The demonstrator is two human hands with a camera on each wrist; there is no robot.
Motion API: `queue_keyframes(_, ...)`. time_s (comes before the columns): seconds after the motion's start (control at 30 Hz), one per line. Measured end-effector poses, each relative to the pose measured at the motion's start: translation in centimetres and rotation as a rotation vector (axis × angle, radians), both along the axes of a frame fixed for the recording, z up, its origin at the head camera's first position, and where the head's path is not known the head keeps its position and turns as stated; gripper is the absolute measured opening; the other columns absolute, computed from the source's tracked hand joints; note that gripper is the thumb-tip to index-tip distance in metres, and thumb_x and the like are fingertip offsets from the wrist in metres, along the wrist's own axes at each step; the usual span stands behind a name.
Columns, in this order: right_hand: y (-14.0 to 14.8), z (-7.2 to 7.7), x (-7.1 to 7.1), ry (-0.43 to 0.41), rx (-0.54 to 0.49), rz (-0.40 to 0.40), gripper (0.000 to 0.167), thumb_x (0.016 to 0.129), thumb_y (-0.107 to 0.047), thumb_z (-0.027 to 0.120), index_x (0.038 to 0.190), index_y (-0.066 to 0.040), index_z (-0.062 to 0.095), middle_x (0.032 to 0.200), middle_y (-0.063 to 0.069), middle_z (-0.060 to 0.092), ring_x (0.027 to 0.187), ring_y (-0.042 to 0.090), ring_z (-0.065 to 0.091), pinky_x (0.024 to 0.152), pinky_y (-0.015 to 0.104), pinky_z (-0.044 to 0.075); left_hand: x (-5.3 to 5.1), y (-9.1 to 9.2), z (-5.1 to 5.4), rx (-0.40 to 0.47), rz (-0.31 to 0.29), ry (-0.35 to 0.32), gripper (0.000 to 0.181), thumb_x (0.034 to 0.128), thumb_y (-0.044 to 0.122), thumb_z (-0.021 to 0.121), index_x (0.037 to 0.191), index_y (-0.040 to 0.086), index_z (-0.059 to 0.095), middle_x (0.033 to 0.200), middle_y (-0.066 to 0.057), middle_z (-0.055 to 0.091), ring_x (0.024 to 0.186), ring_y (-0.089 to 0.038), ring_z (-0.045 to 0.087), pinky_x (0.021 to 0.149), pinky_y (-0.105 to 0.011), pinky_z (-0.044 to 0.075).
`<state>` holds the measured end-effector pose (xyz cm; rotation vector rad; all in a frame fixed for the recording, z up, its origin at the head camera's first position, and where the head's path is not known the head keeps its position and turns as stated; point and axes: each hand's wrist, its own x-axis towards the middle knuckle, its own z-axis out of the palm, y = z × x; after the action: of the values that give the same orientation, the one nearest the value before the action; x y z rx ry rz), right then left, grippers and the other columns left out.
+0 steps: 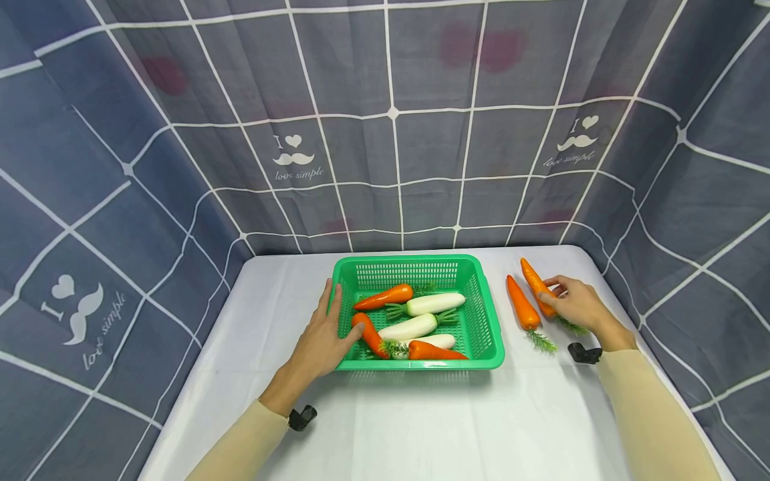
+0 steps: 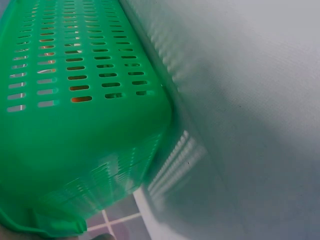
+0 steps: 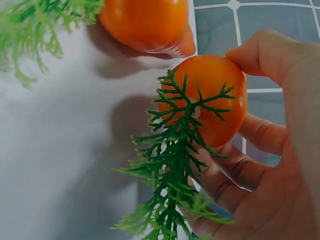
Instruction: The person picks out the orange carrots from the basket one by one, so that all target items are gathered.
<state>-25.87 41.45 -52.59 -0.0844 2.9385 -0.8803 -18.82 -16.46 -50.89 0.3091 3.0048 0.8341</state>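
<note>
A green plastic basket (image 1: 494, 334) holds several orange carrots and white radishes. My left hand (image 1: 325, 337) rests against its left side, fingers stretched along the rim and thumb reaching over the inside edge. The left wrist view is filled by the slotted basket wall (image 2: 80, 125); most of that hand is hidden there. To the right of the basket, my right hand (image 1: 577, 304) grips a carrot (image 1: 534, 284) with leafy green tops, thumb on one side and fingers around the other. Beside it a second carrot (image 1: 521, 304) lies on the table.
Inside the basket lie a carrot (image 1: 385, 297) near the back, a white radish (image 1: 436, 304) and another carrot (image 1: 436, 351) at the front. The white-covered table (image 1: 409, 427) is enclosed by grey-blue checked curtains (image 1: 433, 153) at the back and sides.
</note>
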Motion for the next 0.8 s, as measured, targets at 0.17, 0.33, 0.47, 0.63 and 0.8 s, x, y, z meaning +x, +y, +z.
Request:
queue_keyframes(0.17,0.2,-0.6,0.1,-0.005,0.010,-0.007,0.056,0.114,-0.043,0.071,0.147,0.002,0.072,0.126,0.029,0.079,0.110,0.041,0.074,0.082,0.036,0.054,0.0,0.1,0.0,0.000,-0.001,0.006,0.105,0.1162,0.058,0.066,0.188,0.009,0.008,0.199,-0.007,-0.013,0.173,-0.057,0.037,0.120,-0.077,0.055)
queue_keyframes(0.33,0.3,-1.1,0.3,-0.019,0.010,-0.009,0.057,0.113,-0.043,0.072,0.145,0.003,0.072,0.127,0.031,0.080,0.111,0.045,0.076,0.085,0.040,0.056,0.0,0.1,0.0,0.003,-0.001,0.006,0.104,0.1164,0.057,0.066,0.188,0.009,0.008,0.199,-0.008,-0.013,0.172,-0.058,0.039,0.119,-0.077,0.056)
queue_keyframes(0.47,0.4,-1.4,0.5,-0.033,0.016,-0.011,0.059,0.113,-0.045,0.070,0.146,0.004,0.071,0.129,0.033,0.079,0.114,0.047,0.076,0.088,0.044,0.058,0.0,0.1,-0.1,0.001,0.001,0.003,0.104,0.1163,0.058,0.065,0.189,0.010,0.007,0.199,-0.006,-0.013,0.171,-0.058,0.041,0.115,-0.076,0.058)
queue_keyframes(0.63,0.3,-1.5,0.5,-0.038,0.023,-0.013,0.059,0.114,-0.044,0.070,0.147,0.005,0.071,0.128,0.033,0.080,0.111,0.045,0.077,0.087,0.042,0.057,0.0,0.1,0.0,0.003,0.003,-0.001,0.104,0.1163,0.058,0.065,0.189,0.011,0.007,0.199,-0.005,-0.013,0.172,-0.057,0.040,0.115,-0.076,0.059)
queue_keyframes(0.8,0.2,-1.6,0.7,-0.039,0.022,-0.012,0.058,0.115,-0.043,0.069,0.145,0.006,0.071,0.124,0.032,0.082,0.110,0.045,0.078,0.086,0.042,0.058,0.0,0.0,0.0,0.000,0.006,-0.004,0.104,0.1161,0.059,0.064,0.189,0.012,0.007,0.199,-0.004,-0.014,0.171,-0.058,0.041,0.115,-0.075,0.059)
